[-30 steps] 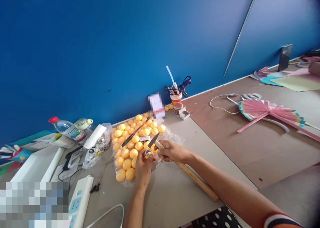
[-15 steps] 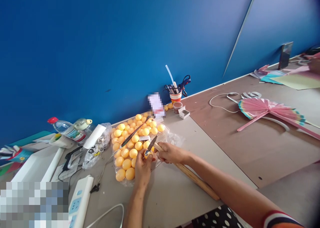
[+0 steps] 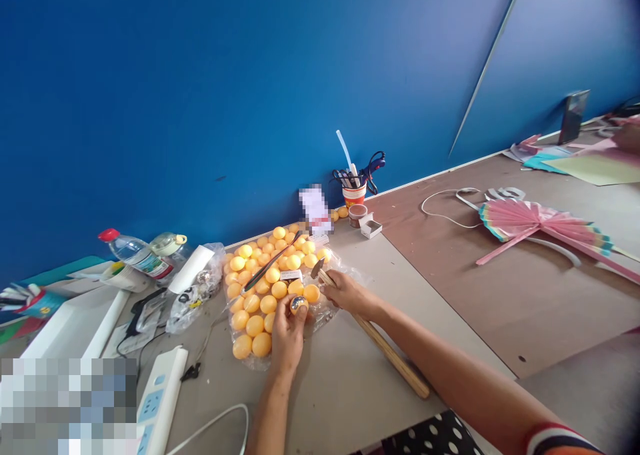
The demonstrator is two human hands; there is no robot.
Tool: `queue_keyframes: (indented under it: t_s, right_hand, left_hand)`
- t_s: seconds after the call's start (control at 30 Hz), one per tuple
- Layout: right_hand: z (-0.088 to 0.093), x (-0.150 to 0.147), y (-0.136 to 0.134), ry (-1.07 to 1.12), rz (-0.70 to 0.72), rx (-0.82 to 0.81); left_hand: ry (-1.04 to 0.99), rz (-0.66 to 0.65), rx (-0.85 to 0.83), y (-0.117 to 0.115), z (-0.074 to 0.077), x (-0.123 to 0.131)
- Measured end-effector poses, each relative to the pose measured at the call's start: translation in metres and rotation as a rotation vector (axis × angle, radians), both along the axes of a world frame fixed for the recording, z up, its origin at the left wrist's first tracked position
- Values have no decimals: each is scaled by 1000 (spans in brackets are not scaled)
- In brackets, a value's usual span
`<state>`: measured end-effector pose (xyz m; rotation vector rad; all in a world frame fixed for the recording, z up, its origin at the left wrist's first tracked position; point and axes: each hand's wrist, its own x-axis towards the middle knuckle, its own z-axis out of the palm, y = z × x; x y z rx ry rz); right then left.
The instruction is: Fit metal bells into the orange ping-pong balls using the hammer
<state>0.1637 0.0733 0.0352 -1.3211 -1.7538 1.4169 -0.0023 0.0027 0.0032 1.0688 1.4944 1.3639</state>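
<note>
My left hand (image 3: 289, 332) is closed around an orange ball with a shiny silver patch (image 3: 299, 304), held between thumb and fingers. My right hand (image 3: 346, 291) grips a hammer (image 3: 393, 356) near its head, and the long wooden handle slants back below my forearm. The dark metal hammer head (image 3: 317, 268) is apart from the ball, up and to its right. Beneath and behind both hands lies a clear plastic bag with several orange balls (image 3: 255, 324), and a dark slim stick-like tool (image 3: 270, 263) rests across them.
A cup of pens and tools (image 3: 354, 193), a round tub (image 3: 357, 215) and a small open box (image 3: 371, 227) stand by the blue wall. To the left are a bottle (image 3: 137, 254) and a power strip (image 3: 159, 398). A pink paper fan (image 3: 543, 225) lies right.
The hammer head has moved away from the ball, up and to the right, with my right hand. My left hand keeps the ball in nearly the same place.
</note>
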Motion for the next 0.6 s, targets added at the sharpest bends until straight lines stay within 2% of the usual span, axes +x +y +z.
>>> queue_keyframes:
  t_s: [0.17, 0.33, 0.43, 0.6]
  right_hand:
    - [-17, -3, 3, -260, -72, 200]
    - [-23, -2, 0, -489, 9, 386]
    - [-19, 0, -3, -591, 75, 404]
    - [-16, -2, -6, -620, 67, 416]
  left_hand:
    - [28, -4, -1, -1, 1, 0]
    - [26, -2, 14, -1, 1, 1]
    - [31, 2, 4, 0, 1, 0]
    - [35, 13, -7, 0, 2, 1]
